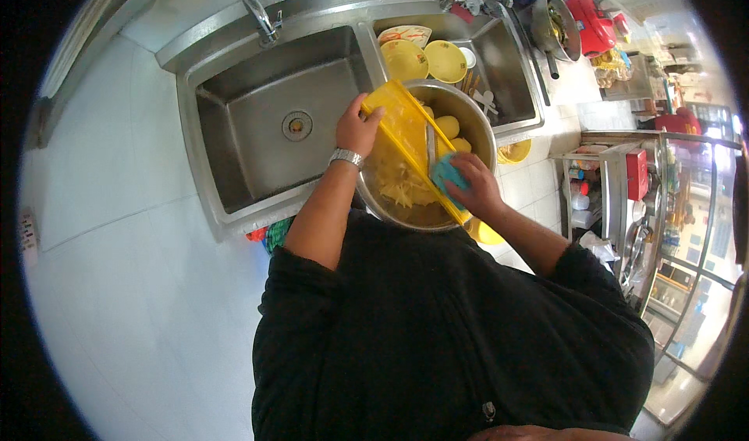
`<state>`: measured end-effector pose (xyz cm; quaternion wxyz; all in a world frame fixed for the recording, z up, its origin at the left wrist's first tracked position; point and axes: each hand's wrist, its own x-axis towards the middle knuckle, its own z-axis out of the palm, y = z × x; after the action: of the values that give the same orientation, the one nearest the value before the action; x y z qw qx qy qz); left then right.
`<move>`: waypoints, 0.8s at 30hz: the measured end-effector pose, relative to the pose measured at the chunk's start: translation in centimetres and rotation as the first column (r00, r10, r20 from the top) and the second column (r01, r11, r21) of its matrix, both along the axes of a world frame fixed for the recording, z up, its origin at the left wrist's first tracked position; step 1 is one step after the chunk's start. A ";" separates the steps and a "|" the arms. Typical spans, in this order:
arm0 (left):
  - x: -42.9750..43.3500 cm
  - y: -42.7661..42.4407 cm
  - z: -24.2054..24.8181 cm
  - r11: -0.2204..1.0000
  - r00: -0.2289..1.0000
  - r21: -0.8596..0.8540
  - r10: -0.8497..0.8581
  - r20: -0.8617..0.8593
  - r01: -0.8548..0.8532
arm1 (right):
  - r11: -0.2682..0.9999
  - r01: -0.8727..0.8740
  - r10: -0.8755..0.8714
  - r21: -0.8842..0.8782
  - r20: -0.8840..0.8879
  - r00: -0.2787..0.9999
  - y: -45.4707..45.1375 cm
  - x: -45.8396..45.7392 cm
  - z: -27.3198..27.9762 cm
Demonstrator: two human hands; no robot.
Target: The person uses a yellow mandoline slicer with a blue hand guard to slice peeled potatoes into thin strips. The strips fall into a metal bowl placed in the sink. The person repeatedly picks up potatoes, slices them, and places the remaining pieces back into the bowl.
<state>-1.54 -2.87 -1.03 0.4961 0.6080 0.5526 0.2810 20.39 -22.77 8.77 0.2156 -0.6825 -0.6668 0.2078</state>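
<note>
My left hand (358, 131), with a metal watch at the wrist, grips the upper end of a yellow plastic mandoline slicer (404, 122). The slicer lies slanted across a large stainless steel bowl (490, 148). On its lower part, just past the metal blade (432, 142), my right hand (477, 186) presses a blue cloth (449, 174); anything under the cloth is hidden. Pale slices (404, 189) lie in the bowl beneath the slicer. Beside the slicer, on the bowl's right side, are peeled potatoes (447, 127).
Behind the bowl is a steel double sink (246, 119). Its right basin holds yellow bowls (446, 60), chopsticks and white spoons (485, 100). A long-handled pan (556, 28) stands right of it, near a red container (588, 25). Metal shelving (613, 189) stands at the right.
</note>
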 end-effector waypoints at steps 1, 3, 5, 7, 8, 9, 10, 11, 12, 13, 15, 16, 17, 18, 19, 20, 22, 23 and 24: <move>0.0 0.1 -0.1 1.000 1.000 -0.007 0.004 0.023 -0.004 | 0.999 0.030 -0.030 -0.014 0.019 0.999 2.6 -0.7 -0.8; 0.1 0.1 -0.4 1.000 0.999 0.004 0.005 0.046 -0.005 | 0.997 -0.006 0.009 0.074 -0.041 0.999 8.1 -2.0 -2.2; 0.0 0.4 -0.6 0.999 0.999 0.046 0.003 0.051 -0.005 | 0.994 0.020 -0.011 0.108 -0.084 0.996 11.6 -3.0 -3.4; -0.1 0.6 -0.6 0.995 1.000 0.093 -0.022 0.017 0.021 | 0.997 0.016 -0.014 0.074 -0.032 0.999 10.9 -2.6 -3.4; -0.2 0.7 -0.5 0.996 1.000 0.088 -0.030 -0.001 0.030 | 0.984 -0.035 0.040 0.175 -0.020 0.999 9.7 -2.2 -3.1; -0.2 0.7 -0.4 0.994 0.999 0.100 -0.031 -0.008 0.032 | 0.998 0.006 -0.004 0.068 -0.026 1.000 7.6 -1.5 -2.7; -0.2 0.6 -0.3 0.996 0.999 0.079 -0.028 -0.022 0.029 | 0.999 0.015 -0.012 0.047 -0.051 0.999 4.7 -0.7 -2.0; -0.2 0.3 -0.3 0.998 0.999 0.057 -0.024 -0.028 0.026 | 1.000 0.022 -0.023 -0.016 -0.026 0.999 2.2 0.0 -1.3; -0.1 0.2 -0.2 0.999 1.000 0.044 -0.016 -0.020 0.017 | 0.989 0.058 -0.058 -0.133 0.005 0.998 0.0 0.4 -0.6; 0.1 0.0 -0.2 0.999 1.000 0.034 -0.008 -0.007 0.008 | 0.982 0.082 -0.085 -0.172 -0.014 0.996 -2.1 0.6 0.1; -0.1 -0.1 -0.3 1.000 1.000 0.021 0.009 0.022 -0.010 | 0.989 0.075 -0.074 -0.125 0.014 0.997 -2.0 0.4 0.2; 0.0 -0.1 -0.5 1.000 0.999 0.018 0.015 0.042 -0.016 | 0.999 0.027 -0.027 -0.020 0.006 1.000 -0.6 -0.1 -0.2; 0.2 -0.2 -0.6 0.999 0.996 0.035 0.019 0.090 -0.022 | 0.997 0.059 -0.058 -0.041 0.024 0.998 1.8 -0.7 -1.0; 0.2 0.1 -0.8 0.999 0.998 0.038 0.009 0.062 -0.012 | 0.999 0.040 -0.040 0.012 0.003 0.999 4.4 -1.4 -1.9; 0.1 0.4 -0.9 0.998 0.998 0.057 0.002 0.060 -0.005 | 0.998 0.017 -0.015 0.068 -0.024 1.000 7.2 -2.0 -2.7; 0.1 0.4 -1.0 1.000 0.999 0.026 -0.004 0.035 0.003 | 0.999 0.026 -0.025 0.034 -0.046 0.999 9.9 -2.5 -3.3; -0.1 0.5 -0.9 0.999 0.999 0.036 -0.023 0.036 0.021 | 0.999 0.006 -0.003 0.035 -0.074 0.997 12.1 -2.8 -3.9; -0.2 0.5 -0.8 0.999 0.999 0.018 -0.032 0.027 0.032 | 1.000 0.008 -0.007 0.008 -0.063 0.998 11.5 -2.6 -3.7; -0.2 0.5 -0.5 0.999 0.999 0.038 -0.037 0.025 0.036 | 0.998 -0.027 0.031 0.061 -0.065 0.997 10.8 -2.3 -3.4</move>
<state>-1.75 -2.34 -1.57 0.4966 0.6236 0.5296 0.2900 18.09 -12.00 5.34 0.2549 -0.6588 -0.6750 0.2128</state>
